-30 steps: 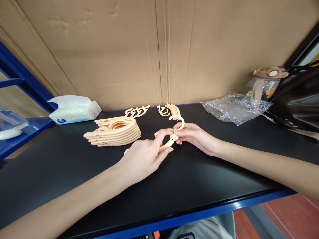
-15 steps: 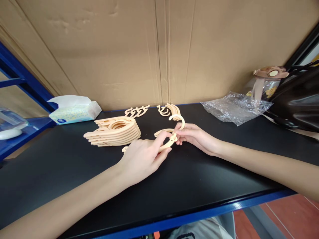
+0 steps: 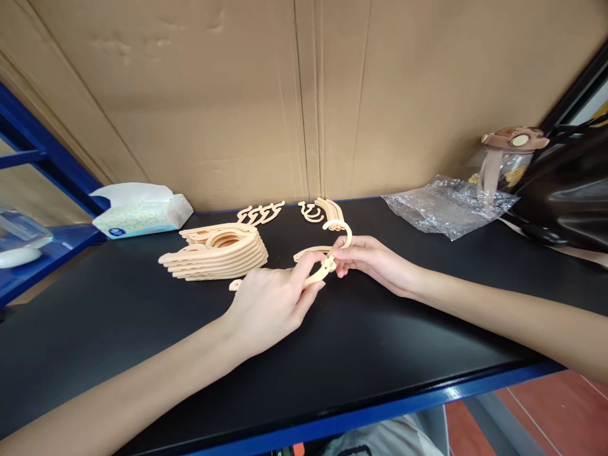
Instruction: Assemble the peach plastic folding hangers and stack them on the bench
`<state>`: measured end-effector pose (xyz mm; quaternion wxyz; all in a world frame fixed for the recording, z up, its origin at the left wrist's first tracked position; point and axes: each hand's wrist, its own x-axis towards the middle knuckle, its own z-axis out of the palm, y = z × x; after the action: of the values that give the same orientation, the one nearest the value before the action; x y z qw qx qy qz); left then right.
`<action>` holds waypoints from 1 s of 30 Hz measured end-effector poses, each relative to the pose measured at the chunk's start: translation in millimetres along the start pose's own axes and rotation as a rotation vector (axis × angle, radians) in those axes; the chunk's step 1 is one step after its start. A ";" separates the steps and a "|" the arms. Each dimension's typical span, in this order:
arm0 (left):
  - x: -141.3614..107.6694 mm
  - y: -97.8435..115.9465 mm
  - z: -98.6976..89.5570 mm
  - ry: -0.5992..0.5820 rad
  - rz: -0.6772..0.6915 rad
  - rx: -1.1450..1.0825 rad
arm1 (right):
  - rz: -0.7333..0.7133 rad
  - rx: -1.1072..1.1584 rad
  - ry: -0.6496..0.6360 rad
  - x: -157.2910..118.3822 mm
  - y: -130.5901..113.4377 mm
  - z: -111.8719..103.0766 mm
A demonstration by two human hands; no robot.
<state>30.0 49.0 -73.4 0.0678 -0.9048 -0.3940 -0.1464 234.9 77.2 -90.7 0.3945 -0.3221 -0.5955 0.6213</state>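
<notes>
My left hand (image 3: 275,304) is closed around a cream plastic hanger arm (image 3: 319,273), whose far end pokes out past the knuckles. Between thumb and fingertips, my right hand (image 3: 363,259) pinches a cream hanger hook (image 3: 349,233) that curves upward. The hook's base meets the end of the arm where the two hands come together; how far they are joined is hard to see. Just behind my fingers lies another loose hanger arm (image 3: 311,251). To the left sits a stack of cream folded hangers (image 3: 218,259).
At the back lie several hanger pieces (image 3: 260,213), a few loose hooks (image 3: 311,213) and a bundle of arms (image 3: 331,212). A tissue pack (image 3: 142,215) stands back left. On the right are a clear plastic bag (image 3: 446,206), a bottle (image 3: 510,158) and a black bag (image 3: 565,190).
Both hands keep their grips. The hanger arm in my left hand has shifted very slightly left and down at the joint; the rest looks the same.
</notes>
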 end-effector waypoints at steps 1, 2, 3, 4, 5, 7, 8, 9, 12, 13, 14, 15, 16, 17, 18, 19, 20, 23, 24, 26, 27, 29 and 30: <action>0.1 1.0 -0.1 0.000 -0.004 0.003 | 0.003 0.005 -0.006 0.0 -0.1 -0.1; 0.2 1.9 -0.5 -0.004 -0.008 0.002 | 0.006 0.012 -0.012 0.0 -0.2 -0.2; 0.4 2.8 -1.0 -0.009 -0.010 -0.001 | 0.009 0.022 -0.017 0.0 -0.4 -0.4; 0.5 3.5 -1.6 -0.010 -0.010 -0.004 | 0.011 0.034 -0.021 0.0 -0.7 -0.5; 0.7 3.9 -2.2 -0.007 -0.010 -0.008 | 0.013 0.045 -0.024 -0.1 -1.0 -0.6; 0.8 3.7 -3.2 0.006 0.002 -0.031 | 0.013 0.063 -0.037 -0.3 -1.7 -0.8; 0.9 3.0 -3.5 0.013 0.008 -0.046 | 0.012 0.070 -0.048 -0.3 -2.1 -0.9; 0.8 2.1 -3.6 0.018 0.016 -0.069 | 0.011 0.077 -0.062 -0.3 -2.3 -1.1; 0.6 -1.4 -2.8 0.022 0.048 -0.156 | 0.016 0.096 -0.095 0.1 -3.0 -2.5; 0.5 -2.5 -2.2 0.027 0.059 -0.183 | 0.019 0.099 -0.100 0.3 -3.2 -3.4; 0.5 -3.3 -1.5 0.032 0.070 -0.206 | 0.023 0.099 -0.104 0.6 -3.5 -4.4; 0.5 -4.0 -0.9 0.037 0.078 -0.222 | 0.025 0.097 -0.108 0.8 -3.7 -5.6; 0.5 -4.6 -0.3 0.042 0.081 -0.231 | 0.025 0.096 -0.111 1.0 -3.9 -6.8; 0.7 -5.2 0.1 0.043 0.087 -0.236 | 0.026 0.095 -0.114 1.0 -3.9 -7.6; 1.0 -5.9 0.1 0.047 0.092 -0.238 | 0.023 0.096 -0.112 0.9 -3.9 -8.0; 1.4 -6.9 -0.3 0.052 0.092 -0.238 | 0.015 0.092 -0.112 0.4 -3.7 -7.8; 2.1 -8.2 -1.3 0.063 0.086 -0.235 | 0.009 0.077 -0.119 -0.2 -3.5 -6.7; 4.7 -12.7 -7.7 0.075 0.028 -0.214 | 0.028 -0.010 -0.206 -3.0 -3.3 -0.1; 5.6 -13.8 -10.4 0.060 0.010 -0.216 | 0.041 -0.035 -0.244 -3.9 -3.5 2.3; 6.6 -14.5 -15.2 0.020 0.000 -0.244 | 0.037 -0.054 -0.256 -4.6 -4.6 4.8; 6.6 -14.1 -16.8 0.004 0.000 -0.265 | 0.020 -0.046 -0.230 -4.5 -5.1 4.6; 6.2 -12.4 -17.5 -0.009 0.001 -0.295 | -0.015 0.001 -0.136 -3.1 -5.5 1.5; 5.8 -11.4 -16.8 -0.011 0.001 -0.299 | -0.024 0.036 -0.089 -2.1 -5.2 -0.7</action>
<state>21.8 56.8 -55.6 -0.0700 -0.9059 -0.3676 -0.1983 237.0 75.6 -85.8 0.3808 -0.2796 -0.6050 0.6409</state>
